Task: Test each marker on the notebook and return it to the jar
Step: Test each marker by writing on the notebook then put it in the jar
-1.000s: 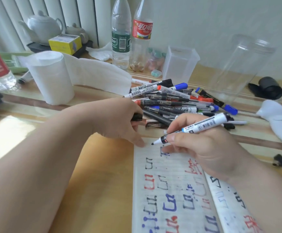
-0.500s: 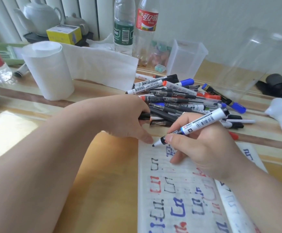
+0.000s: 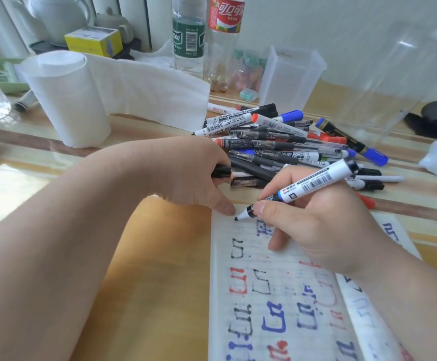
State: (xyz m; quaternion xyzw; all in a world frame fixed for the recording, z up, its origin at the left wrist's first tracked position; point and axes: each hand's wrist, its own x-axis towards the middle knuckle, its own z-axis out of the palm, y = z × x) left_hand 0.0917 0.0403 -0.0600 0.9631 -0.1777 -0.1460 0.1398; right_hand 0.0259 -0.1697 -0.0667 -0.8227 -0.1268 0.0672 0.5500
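Testing a black-tipped marker on the notebook.
On the table (image 3: 160, 256), the notebook (image 3: 264, 308) lies open at 5 o'clock, the clear jar (image 3: 399, 82) sits at 1 o'clock, and a marker pile (image 3: 277, 142) is between them. The right hand (image 3: 324, 225) pinches the white marker (image 3: 313, 183) between thumb and fingers, tip at the page's top-left corner. At 10 o'clock of that tip, the left hand (image 3: 186, 173) curls its fingers round a black cap (image 3: 221, 171), thumb pressing the page corner.
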